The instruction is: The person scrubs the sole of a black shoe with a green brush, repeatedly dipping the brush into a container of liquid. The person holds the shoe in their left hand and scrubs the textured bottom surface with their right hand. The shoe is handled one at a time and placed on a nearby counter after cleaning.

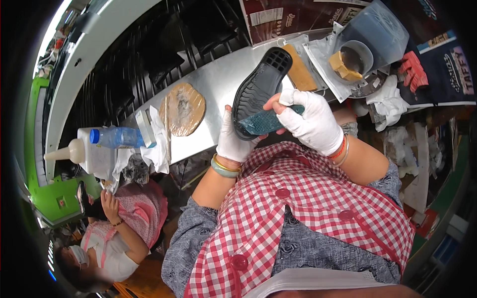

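Observation:
A black shoe sole (pixel 258 89) with a ridged inside and a grid of square hollows at its far end stands tilted before me. My left hand (pixel 232 139), in a white glove with bare fingertips, is closed on its near edge. My right hand (pixel 312 119), gloved alike, pinches a flat teal textured piece (pixel 263 122) between thumb and fingers. That piece lies across the near part of the sole; whether it touches the inside I cannot tell. Some of the left fingers are hidden behind the sole.
A metal table (pixel 218 79) carries a round tan pad (pixel 186 109), a yellowish block (pixel 300 69) and a plastic cup (pixel 355 57). A blue-capped bottle (pixel 117 137) and a white jug (pixel 92 159) stand left. At lower left sits another person (pixel 117 238). A black rack lies beyond.

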The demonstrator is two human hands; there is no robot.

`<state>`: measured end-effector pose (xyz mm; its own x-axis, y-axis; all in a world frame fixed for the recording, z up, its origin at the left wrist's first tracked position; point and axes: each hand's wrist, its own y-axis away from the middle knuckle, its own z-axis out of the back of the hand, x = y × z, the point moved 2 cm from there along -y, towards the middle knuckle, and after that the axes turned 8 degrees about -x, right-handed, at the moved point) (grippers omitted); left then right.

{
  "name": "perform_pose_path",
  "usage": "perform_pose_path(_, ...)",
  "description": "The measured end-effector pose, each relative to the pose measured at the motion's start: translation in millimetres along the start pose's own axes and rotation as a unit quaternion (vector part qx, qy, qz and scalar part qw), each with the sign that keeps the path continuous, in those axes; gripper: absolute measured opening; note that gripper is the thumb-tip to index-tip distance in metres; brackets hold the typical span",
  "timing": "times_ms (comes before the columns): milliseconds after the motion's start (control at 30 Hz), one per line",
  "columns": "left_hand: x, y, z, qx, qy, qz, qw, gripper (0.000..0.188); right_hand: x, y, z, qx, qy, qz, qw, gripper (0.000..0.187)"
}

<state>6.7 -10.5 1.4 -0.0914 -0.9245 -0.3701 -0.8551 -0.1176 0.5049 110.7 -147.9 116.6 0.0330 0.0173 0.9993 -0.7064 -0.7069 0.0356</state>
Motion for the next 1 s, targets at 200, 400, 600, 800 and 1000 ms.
perform_pose_path(200, -14, 5, 2, 0.065, 0.003, 0.003, 0.998, 0.064, 8, -19, -8, 0.102, 0.022, -0.042, 0.994, 0.023)
perform_pose_path(400, -37, 12, -1, 0.002, -0.057, 0.038, 0.998, 0.058, 4, -43, -31, 0.179, -0.007, -0.091, 0.980, 0.023)
perform_pose_path(600, -74, 7, 10, 0.016, -0.180, 0.042, 0.983, 0.044, 4, -61, -56, 0.183, -0.001, -0.128, 0.975, 0.020)
perform_pose_path(800, -104, 3, 22, -0.010, -0.242, 0.104, 0.965, 0.046, -18, -75, -73, 0.154, -0.039, -0.121, 0.980, 0.020)
perform_pose_path(1000, -122, -5, 23, -0.045, -0.271, 0.140, 0.951, 0.046, -16, -84, -63, 0.152, 0.003, -0.107, 0.982, 0.023)
